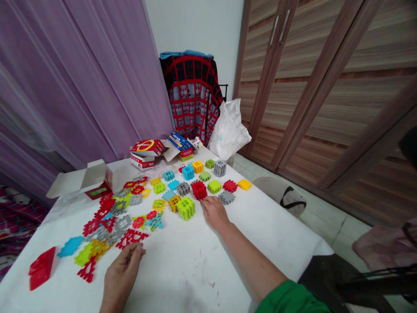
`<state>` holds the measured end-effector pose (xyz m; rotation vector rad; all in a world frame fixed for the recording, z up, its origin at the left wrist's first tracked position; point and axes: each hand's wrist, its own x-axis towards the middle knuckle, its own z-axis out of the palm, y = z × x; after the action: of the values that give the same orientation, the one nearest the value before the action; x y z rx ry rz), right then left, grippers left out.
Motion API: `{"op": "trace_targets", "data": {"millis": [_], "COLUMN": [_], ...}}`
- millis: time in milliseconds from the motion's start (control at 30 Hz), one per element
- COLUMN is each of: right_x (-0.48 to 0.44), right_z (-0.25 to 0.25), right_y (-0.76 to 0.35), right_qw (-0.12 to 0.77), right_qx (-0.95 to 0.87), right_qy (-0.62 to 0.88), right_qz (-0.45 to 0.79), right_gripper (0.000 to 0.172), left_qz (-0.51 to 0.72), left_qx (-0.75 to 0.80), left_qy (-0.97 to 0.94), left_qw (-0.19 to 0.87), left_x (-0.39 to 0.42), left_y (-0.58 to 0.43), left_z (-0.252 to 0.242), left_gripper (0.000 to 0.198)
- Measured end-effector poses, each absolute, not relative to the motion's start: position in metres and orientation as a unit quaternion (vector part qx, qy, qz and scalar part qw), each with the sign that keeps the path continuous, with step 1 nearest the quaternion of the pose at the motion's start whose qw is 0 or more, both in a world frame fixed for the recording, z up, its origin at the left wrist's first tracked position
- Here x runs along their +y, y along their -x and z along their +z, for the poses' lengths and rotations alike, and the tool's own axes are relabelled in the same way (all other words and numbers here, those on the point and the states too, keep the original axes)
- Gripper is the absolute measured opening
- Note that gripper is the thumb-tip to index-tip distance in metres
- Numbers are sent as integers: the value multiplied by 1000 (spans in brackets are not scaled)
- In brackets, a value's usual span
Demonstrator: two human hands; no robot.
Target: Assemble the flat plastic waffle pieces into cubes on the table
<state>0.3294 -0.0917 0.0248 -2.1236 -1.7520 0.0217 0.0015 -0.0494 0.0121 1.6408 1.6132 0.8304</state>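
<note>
My right hand (215,214) reaches forward over the white table. Its fingertips are closed at the near lower edge of a red cube of interlocking plastic pieces (199,190); part of the grip is hidden by the hand. Around it are a lime green cube (186,208), a grey cube (183,188) and a flat grey piece (226,198). My left hand (122,271) rests near the front of the table with its fingers curled and thumb against them, nothing visible in it. Red triangular lattice pieces (131,238) lie just beyond it.
Loose gear-edged pieces (122,222) spread over the table's left side, near a red folded piece (42,268). Opened boxes (97,180) stand at the left and back. A white bag (230,130) and a cloth-covered chair (193,95) are behind the white table (276,234).
</note>
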Motion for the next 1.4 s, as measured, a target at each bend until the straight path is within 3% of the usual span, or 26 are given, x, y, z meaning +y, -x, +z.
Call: {"op": "trace_targets", "data": {"millis": [1400], "right_x": [-86], "right_z": [24], "right_y": [-332], "right_qw": [211], "right_qx": [-568], "right_qy": [795], "right_qz": [10], "right_gripper": [29], "left_qz": [290], "left_qx": [627], "left_qy": [-656], "left_qw": [303], "left_x": [-50], "left_y": [2], "left_z": [11], "left_gripper": [50]}}
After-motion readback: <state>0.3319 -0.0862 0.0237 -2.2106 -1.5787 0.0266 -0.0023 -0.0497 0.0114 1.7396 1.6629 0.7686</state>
